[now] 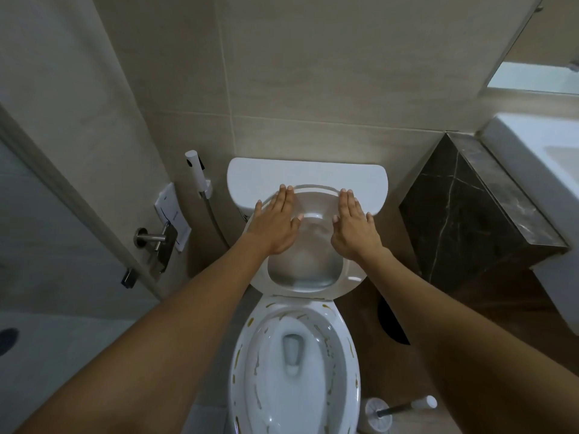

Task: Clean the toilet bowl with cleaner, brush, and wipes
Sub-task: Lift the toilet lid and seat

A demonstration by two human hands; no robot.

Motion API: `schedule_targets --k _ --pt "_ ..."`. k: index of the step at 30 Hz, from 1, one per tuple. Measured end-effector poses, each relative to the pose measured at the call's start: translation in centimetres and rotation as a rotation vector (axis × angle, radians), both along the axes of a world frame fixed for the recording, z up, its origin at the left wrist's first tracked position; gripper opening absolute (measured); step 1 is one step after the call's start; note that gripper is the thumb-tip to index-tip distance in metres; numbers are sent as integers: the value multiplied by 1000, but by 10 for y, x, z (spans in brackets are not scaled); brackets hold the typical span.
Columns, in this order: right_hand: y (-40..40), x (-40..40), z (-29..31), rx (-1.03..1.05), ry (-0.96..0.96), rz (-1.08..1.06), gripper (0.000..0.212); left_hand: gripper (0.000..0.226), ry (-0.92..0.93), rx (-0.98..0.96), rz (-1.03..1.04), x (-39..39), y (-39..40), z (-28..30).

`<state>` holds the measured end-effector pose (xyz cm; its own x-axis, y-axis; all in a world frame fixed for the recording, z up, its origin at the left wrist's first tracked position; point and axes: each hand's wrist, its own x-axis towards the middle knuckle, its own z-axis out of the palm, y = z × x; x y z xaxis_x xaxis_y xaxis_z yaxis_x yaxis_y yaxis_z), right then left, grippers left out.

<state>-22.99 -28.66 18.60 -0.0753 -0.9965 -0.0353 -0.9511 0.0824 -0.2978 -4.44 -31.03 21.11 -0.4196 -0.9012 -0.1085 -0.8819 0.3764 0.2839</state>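
The white toilet bowl stands open below me, its rim and inner wall smeared with yellow-brown streaks. The seat and lid are raised against the white tank. My left hand lies flat on the left side of the raised seat, fingers straight. My right hand lies flat on the right side in the same way. A toilet brush sits in its white holder on the floor to the right of the bowl. No cleaner bottle or wipes are in view.
A bidet sprayer hangs on the wall left of the tank, above a paper holder. A dark marble block and a white sink stand to the right. A glass door is at left.
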Motion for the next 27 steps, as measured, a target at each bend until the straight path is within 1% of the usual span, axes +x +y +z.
schedule_targets --k 8,16,21,27 --pt "-5 -4 5 58 7 12 63 65 -27 -1 -9 3 -4 -1" --pt "24 -4 24 48 102 1 67 62 -88 -12 20 10 13 22" --pt "61 3 45 63 106 51 68 60 -108 16 60 19 48 43" --pt "134 22 87 86 101 117 66 57 -18 24 159 39 127 64"
